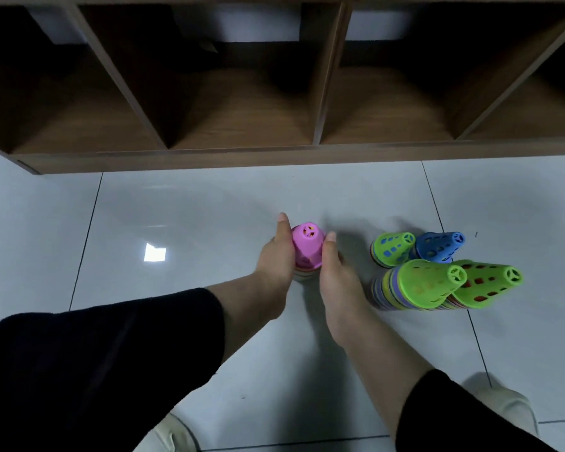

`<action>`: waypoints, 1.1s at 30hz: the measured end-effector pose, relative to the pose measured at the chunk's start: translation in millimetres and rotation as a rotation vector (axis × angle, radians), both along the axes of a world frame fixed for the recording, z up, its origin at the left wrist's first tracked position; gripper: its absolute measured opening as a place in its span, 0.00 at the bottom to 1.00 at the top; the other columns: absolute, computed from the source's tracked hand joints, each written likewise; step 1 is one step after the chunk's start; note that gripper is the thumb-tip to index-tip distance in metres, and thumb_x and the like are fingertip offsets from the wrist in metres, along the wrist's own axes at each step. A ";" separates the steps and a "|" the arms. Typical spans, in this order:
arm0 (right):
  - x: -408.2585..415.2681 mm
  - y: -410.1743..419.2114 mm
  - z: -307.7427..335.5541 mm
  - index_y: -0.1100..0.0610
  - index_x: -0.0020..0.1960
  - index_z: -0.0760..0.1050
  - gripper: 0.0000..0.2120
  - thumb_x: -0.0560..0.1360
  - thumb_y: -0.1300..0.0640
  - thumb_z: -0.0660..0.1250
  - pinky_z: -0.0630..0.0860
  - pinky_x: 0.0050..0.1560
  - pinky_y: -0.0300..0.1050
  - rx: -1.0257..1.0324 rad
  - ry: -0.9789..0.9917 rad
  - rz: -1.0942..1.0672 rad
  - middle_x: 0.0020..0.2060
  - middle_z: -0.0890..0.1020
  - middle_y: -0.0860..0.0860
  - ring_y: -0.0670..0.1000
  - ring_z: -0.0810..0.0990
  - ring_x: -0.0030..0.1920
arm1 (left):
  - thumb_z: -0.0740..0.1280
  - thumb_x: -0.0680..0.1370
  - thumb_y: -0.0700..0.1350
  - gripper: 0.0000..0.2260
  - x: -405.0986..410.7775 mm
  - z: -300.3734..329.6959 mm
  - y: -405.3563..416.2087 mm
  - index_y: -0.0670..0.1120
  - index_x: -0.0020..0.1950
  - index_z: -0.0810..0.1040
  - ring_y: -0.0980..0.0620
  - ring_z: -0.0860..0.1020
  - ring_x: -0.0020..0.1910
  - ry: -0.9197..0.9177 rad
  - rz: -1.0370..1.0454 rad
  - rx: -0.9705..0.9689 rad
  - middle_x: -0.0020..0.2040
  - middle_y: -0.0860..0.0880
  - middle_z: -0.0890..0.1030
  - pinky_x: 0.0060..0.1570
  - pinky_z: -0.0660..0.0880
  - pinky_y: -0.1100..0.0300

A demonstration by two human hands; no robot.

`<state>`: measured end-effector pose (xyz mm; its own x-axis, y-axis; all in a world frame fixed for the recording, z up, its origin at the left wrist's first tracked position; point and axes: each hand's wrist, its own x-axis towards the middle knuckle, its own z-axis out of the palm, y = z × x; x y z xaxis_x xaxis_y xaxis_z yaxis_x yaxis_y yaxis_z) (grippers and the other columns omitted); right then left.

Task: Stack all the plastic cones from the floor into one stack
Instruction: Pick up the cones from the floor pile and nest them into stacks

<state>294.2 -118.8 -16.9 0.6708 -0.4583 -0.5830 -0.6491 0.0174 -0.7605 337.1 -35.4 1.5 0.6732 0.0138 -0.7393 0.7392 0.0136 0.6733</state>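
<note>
Both hands enclose a single stack of plastic cones standing upright on the pale tiled floor (209,203). The left hand (276,256) presses against the stack's left side, fingers curled around the back, thumb extended upward along the wall of the pink top cone (307,244). The right hand (335,272) presses against the stack's right side, thumb likewise pointing up beside the pink cone. Between the two thumbs the pink cone's perforated tip is exposed. Below the palms, a few coloured rims of the lower cones (302,276) show at floor level; their count cannot be determined because the hands cover most of them. Both grips appear partly closed around the stack, though finger contact on the far side is hidden.

To the right of the right hand's fingers, well apart from them, four further stacks stand grouped and touching one another:
- a green-topped stack (392,248), nearest the right thumb;
- a blue-topped stack (439,245), just beyond the green one;
- a larger green-topped stack (419,283) with many coloured rims, nearest the right wrist;
- a second green-topped stack (488,283), farthest from the hands.

Beyond the fingertips, a brown wooden shelf unit (274,156) with open compartments rests on the floor. Dark sleeves (111,347) cover both forearms.
</note>
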 end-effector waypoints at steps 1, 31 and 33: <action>-1.2 0.6 -4.1 0.42 0.55 0.79 0.34 0.66 0.22 0.49 0.70 0.60 0.48 0.057 0.027 -0.018 0.47 0.80 0.41 0.50 0.76 0.54 | 0.51 0.80 0.69 0.24 2.2 -4.3 3.2 0.53 0.47 0.77 0.60 0.74 0.43 0.022 -0.024 -0.002 0.43 0.56 0.77 0.52 0.71 0.58; -1.3 -13.8 -47.2 0.37 0.71 0.72 0.36 0.67 0.23 0.59 0.61 0.73 0.63 0.686 -0.019 -0.035 0.70 0.75 0.40 0.46 0.71 0.71 | 0.62 0.61 0.78 0.40 12.0 -47.4 30.2 0.60 0.68 0.75 0.54 0.64 0.74 0.114 -0.269 -0.219 0.71 0.58 0.72 0.71 0.64 0.38; 2.9 -11.6 -39.7 0.41 0.69 0.74 0.31 0.73 0.27 0.56 0.63 0.72 0.60 0.678 -0.029 -0.074 0.67 0.77 0.42 0.47 0.75 0.68 | 0.63 0.62 0.77 0.33 12.7 -45.9 29.5 0.60 0.61 0.78 0.55 0.67 0.72 0.106 -0.250 -0.232 0.67 0.60 0.76 0.70 0.67 0.40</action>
<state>297.1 -130.5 -56.6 0.6715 -0.0429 -0.7398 -0.6075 0.5398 -0.5827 349.8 -5.9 -44.4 0.5543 -0.3178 -0.7692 0.8043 -0.0329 0.5933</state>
